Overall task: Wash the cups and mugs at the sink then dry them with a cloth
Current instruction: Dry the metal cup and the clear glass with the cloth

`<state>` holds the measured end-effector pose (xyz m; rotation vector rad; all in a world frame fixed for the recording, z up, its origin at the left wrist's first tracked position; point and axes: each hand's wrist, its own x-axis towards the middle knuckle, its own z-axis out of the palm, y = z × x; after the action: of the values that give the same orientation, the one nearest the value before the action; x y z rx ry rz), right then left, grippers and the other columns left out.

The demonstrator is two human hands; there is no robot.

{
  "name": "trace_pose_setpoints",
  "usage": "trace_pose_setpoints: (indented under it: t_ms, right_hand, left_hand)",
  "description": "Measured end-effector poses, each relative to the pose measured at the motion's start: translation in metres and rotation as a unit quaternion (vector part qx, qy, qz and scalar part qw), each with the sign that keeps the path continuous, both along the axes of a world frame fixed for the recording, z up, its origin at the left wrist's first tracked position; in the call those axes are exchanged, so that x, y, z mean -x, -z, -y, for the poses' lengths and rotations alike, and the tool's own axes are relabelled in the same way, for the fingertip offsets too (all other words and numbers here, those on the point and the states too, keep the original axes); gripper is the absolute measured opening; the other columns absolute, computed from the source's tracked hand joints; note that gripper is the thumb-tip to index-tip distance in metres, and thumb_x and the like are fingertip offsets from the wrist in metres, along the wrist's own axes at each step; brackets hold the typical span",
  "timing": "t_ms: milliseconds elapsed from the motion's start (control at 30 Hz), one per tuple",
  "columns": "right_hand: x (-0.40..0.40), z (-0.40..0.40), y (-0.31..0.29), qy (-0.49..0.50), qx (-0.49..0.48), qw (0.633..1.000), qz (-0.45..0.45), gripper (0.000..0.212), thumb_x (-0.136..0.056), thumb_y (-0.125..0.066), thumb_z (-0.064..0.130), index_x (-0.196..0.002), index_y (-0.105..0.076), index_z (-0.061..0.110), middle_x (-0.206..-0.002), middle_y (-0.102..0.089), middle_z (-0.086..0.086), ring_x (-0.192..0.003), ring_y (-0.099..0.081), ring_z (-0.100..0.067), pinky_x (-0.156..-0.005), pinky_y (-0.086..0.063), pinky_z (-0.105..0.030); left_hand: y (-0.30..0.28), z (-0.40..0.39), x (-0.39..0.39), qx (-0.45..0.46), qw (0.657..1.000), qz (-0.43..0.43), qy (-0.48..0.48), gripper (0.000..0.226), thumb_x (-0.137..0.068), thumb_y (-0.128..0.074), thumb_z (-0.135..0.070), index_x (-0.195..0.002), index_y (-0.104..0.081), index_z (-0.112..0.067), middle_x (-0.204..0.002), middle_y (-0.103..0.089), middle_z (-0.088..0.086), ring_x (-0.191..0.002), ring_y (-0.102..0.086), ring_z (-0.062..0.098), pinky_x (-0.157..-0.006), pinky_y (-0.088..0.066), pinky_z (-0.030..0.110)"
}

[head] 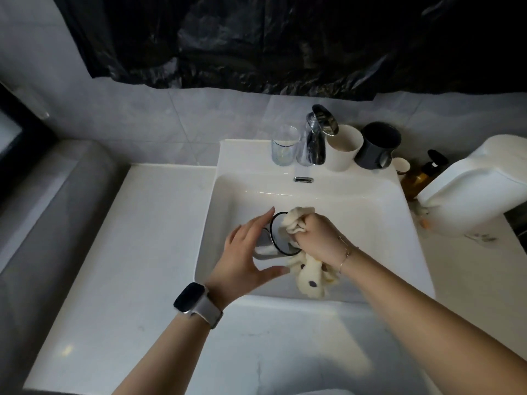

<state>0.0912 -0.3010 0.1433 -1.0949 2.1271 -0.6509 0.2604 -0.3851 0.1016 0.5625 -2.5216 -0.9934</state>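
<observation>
Over the white sink (370, 223), my left hand (248, 252) holds a grey mug with a dark rim (268, 246), tipped on its side with its mouth toward the right. My right hand (316, 238) grips a cream cloth with dark dots (308, 277) and pushes part of it into the mug's mouth. On the sink's back ledge stand a clear glass (283, 145), a white cup (343, 148) and a dark grey mug (376, 145).
The chrome faucet (318, 135) rises at the back centre of the sink. An amber pump bottle (419, 178) and a white appliance (476, 183) stand at the right. White counter (128, 252) spreads to the left. Black plastic sheeting (285, 38) hangs on the wall.
</observation>
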Motion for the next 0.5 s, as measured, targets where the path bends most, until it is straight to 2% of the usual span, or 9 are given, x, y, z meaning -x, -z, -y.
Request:
trace_pose_setpoints:
  t_ms: [33, 67, 167, 233, 333, 400, 500]
  right_hand:
    - [-0.006, 0.006, 0.000, -0.013, 0.003, 1.000, -0.006, 0.038, -0.080, -0.051, -0.002, -0.056, -0.040, 0.024, -0.062, -0.045, 0.014, -0.072, -0.053, -0.012, -0.053, -0.032, -0.009]
    - [-0.011, 0.011, 0.000, -0.019, 0.009, 1.000, -0.006, 0.036, -0.081, -0.052, -0.001, -0.057, -0.043, 0.024, -0.063, -0.046, 0.016, -0.073, -0.054, -0.010, -0.055, -0.033, -0.009]
    - [-0.024, 0.019, -0.005, 0.005, 0.047, 0.999, 0.021, 0.017, -0.086, -0.060, 0.010, -0.070, -0.061, 0.017, -0.069, -0.060, 0.011, -0.071, -0.058, -0.004, -0.058, -0.040, -0.007]
    - [-0.031, 0.021, -0.009, 0.056, 0.087, 0.993, 0.063, 0.015, -0.085, -0.068, 0.022, -0.074, -0.068, 0.013, -0.067, -0.064, 0.007, -0.066, -0.060, -0.005, -0.058, -0.043, -0.010]
    - [-0.044, 0.026, -0.011, 0.160, 0.135, 0.954, 0.215, 0.017, -0.086, -0.069, 0.021, -0.073, -0.067, 0.010, -0.058, -0.064, 0.003, -0.051, -0.060, -0.009, -0.043, -0.041, -0.013]
    - [-0.051, 0.028, -0.003, 0.207, 0.153, 0.923, 0.285, 0.014, -0.086, -0.070, 0.018, -0.087, -0.069, 0.004, -0.074, -0.071, -0.008, -0.062, -0.066, -0.018, -0.046, -0.047, -0.017]
    - [-0.061, 0.029, 0.018, 0.268, 0.177, 0.887, 0.332, 0.021, -0.085, -0.069, 0.012, -0.104, -0.069, 0.003, -0.100, -0.073, -0.013, -0.096, -0.069, -0.028, -0.073, -0.056, -0.031]
  left_hand:
    - [-0.003, 0.002, -0.001, 0.030, 0.999, -0.017, -0.030, 0.090, -0.070, -0.077, -0.055, -0.146, -0.033, -0.034, -0.142, -0.046, -0.017, -0.128, -0.046, 0.008, -0.110, -0.036, 0.038]
    - [-0.004, 0.006, -0.003, 0.047, 0.997, -0.034, -0.056, 0.087, -0.068, -0.080, -0.052, -0.141, -0.039, -0.032, -0.135, -0.051, -0.017, -0.121, -0.051, 0.008, -0.105, -0.041, 0.035]
    - [-0.007, 0.013, -0.019, 0.025, 0.992, -0.056, -0.109, 0.082, -0.064, -0.086, -0.046, -0.133, -0.045, -0.031, -0.120, -0.056, -0.022, -0.103, -0.057, 0.001, -0.089, -0.042, 0.009]
    - [-0.002, 0.016, -0.036, -0.035, 0.984, -0.069, -0.162, 0.079, -0.062, -0.085, -0.048, -0.129, -0.044, -0.035, -0.117, -0.059, -0.021, -0.102, -0.059, 0.000, -0.086, -0.047, 0.014]
    - [0.013, 0.024, -0.063, -0.147, 0.941, -0.128, -0.276, 0.075, -0.061, -0.088, -0.037, -0.121, -0.043, -0.030, -0.118, -0.062, -0.015, -0.109, -0.061, 0.004, -0.091, -0.050, 0.026]
    - [0.025, 0.036, -0.084, -0.170, 0.913, -0.151, -0.340, 0.075, -0.063, -0.091, -0.023, -0.120, -0.043, -0.028, -0.120, -0.061, -0.012, -0.111, -0.061, 0.005, -0.094, -0.050, 0.030]
    - [0.050, 0.055, -0.117, -0.172, 0.890, -0.135, -0.400, 0.075, -0.065, -0.091, -0.018, -0.120, -0.041, -0.025, -0.123, -0.059, -0.008, -0.112, -0.060, 0.007, -0.095, -0.050, 0.035]
